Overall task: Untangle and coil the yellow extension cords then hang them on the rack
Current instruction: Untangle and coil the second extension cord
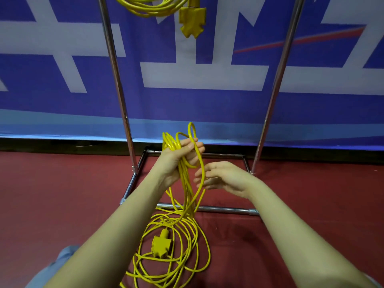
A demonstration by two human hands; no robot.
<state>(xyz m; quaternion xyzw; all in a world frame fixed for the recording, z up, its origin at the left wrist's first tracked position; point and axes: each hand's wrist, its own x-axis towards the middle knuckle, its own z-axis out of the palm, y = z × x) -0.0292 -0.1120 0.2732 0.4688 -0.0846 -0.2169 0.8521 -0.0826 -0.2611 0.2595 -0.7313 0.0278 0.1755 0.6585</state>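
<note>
My left hand grips a bundle of yellow cord loops held up in front of the rack, the loop tops poking above my fingers. My right hand is just to the right, fingers relaxed and spread, with one strand running past its fingertips. The rest of this yellow cord lies in loose tangled rings on the red floor below, with its yellow socket block in the middle. Another coiled yellow cord with its socket block hangs at the top of the metal rack.
The rack's two chrome uprights stand left and right, and its base bar crosses the floor under the hanging strands. A blue and white banner covers the wall behind. My knee in grey fabric shows at the lower left.
</note>
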